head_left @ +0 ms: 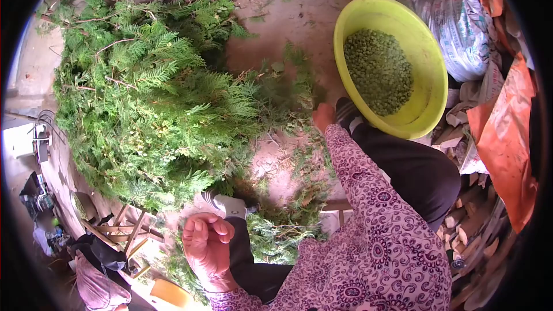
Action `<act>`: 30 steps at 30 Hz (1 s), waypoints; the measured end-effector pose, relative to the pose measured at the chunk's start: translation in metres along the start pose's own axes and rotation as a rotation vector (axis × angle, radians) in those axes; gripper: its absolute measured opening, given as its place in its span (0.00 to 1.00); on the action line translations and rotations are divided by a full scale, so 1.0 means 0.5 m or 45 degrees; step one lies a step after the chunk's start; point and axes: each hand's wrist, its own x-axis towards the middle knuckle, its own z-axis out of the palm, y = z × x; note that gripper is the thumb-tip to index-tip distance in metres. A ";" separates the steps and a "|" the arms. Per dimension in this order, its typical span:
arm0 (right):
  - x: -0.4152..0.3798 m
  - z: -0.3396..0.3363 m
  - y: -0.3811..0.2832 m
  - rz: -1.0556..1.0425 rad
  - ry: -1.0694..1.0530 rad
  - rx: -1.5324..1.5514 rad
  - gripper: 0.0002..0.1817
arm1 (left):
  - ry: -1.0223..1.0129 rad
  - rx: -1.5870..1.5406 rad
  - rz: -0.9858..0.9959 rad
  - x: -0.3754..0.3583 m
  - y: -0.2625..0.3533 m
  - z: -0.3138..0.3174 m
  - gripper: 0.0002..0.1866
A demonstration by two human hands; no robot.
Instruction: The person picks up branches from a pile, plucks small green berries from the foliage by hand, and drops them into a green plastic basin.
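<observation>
My left hand point(207, 247) is raised over my lap with the palm up. Its fingers are loosely curled and apart, and nothing shows in them. My right hand point(324, 116) reaches down to the ground beside my shoe point(345, 109), near scattered green sprigs point(296, 83). Its fingers are turned away and partly hidden. To its left lies a large heap of cut evergreen branches point(167, 98) with flat, feathery leaves. A yellow-green plastic basin point(429, 89) stands at the right, partly filled with small round green pieces point(377, 72), perhaps cones or seeds.
White woven sacks point(458, 34) and an orange sheet point(507, 138) lie beyond the basin. Split firewood point(472, 219) is stacked at the right. A wooden stool frame point(124, 227) and a pink cloth bundle point(98, 285) are at lower left.
</observation>
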 end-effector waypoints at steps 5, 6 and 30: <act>-0.053 0.027 0.023 0.037 -0.052 0.277 0.11 | 0.052 -0.098 0.051 -0.003 0.002 0.002 0.11; -0.084 0.013 0.031 -0.042 -0.115 0.338 0.10 | 0.050 -0.098 0.052 -0.005 0.004 0.003 0.11; 0.019 0.001 -0.021 -0.224 -0.003 0.150 0.08 | 0.090 -0.010 0.023 -0.002 -0.006 0.005 0.12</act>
